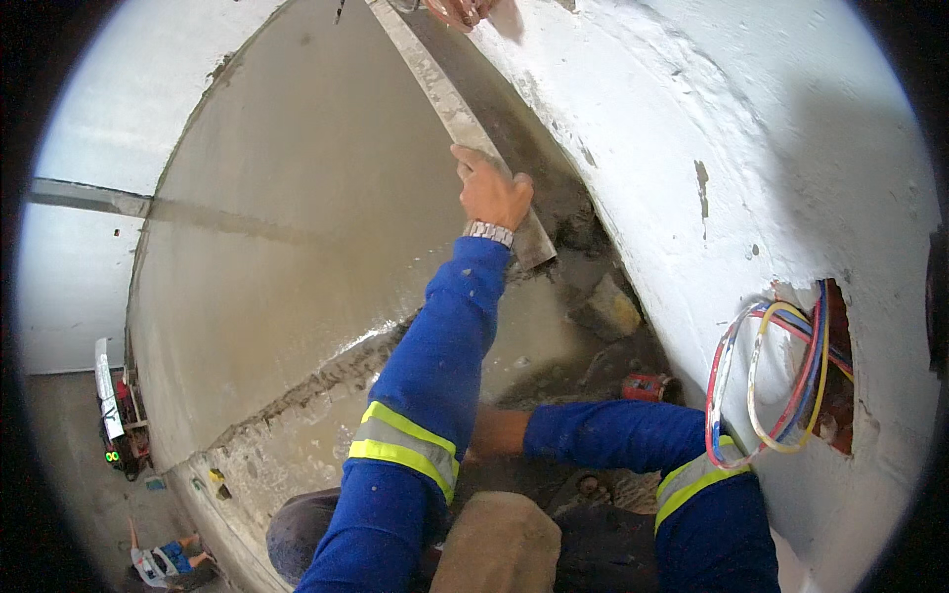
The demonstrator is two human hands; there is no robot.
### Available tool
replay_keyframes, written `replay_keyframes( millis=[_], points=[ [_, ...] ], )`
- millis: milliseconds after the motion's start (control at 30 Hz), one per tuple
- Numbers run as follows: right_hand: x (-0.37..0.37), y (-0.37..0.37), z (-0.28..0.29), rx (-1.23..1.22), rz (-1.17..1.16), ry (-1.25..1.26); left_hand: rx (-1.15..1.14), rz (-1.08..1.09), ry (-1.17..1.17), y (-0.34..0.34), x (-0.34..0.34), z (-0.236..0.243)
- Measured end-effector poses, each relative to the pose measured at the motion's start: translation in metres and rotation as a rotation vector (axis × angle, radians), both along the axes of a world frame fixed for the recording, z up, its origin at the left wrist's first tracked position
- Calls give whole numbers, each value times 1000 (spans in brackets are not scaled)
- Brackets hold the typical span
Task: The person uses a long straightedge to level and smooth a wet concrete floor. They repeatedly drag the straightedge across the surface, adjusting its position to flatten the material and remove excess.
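Visibly, left fingers [471,157] grip a straightedge [447,99]; right fingers hidden; red can [647,387] illegibly lettered.

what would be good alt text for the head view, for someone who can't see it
A person in blue sleeves holds a long flat bar with the left hand over wet-looking grey concrete, the right hand mostly hidden behind the left forearm. Another person's hand shows at the top edge. Coloured wires loop from a hole in the white wall.
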State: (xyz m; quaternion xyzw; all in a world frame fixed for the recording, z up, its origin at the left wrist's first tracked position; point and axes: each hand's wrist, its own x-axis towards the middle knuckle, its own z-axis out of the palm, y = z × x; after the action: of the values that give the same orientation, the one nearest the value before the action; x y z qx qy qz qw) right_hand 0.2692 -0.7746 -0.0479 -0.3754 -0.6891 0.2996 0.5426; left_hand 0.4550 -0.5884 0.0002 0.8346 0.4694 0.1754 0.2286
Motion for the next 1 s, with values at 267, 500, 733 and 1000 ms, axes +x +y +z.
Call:
replay_keyframes(
  millis=[267,500,733,1000],
  points=[
    [1,-3,-19,-161,231,-267,-41,-35,-2,-23,5,8],
    [8,-6,-14,-154,234,-298,-6,-30,-53,-35,-2,2],
    [8,-4,-9,-148,216,-327,-5,-25,-64,-47,-3,6],
    [1,-12,5,-134,188,-355,-45,-35,-7,-52,-4,13]
  ],
)
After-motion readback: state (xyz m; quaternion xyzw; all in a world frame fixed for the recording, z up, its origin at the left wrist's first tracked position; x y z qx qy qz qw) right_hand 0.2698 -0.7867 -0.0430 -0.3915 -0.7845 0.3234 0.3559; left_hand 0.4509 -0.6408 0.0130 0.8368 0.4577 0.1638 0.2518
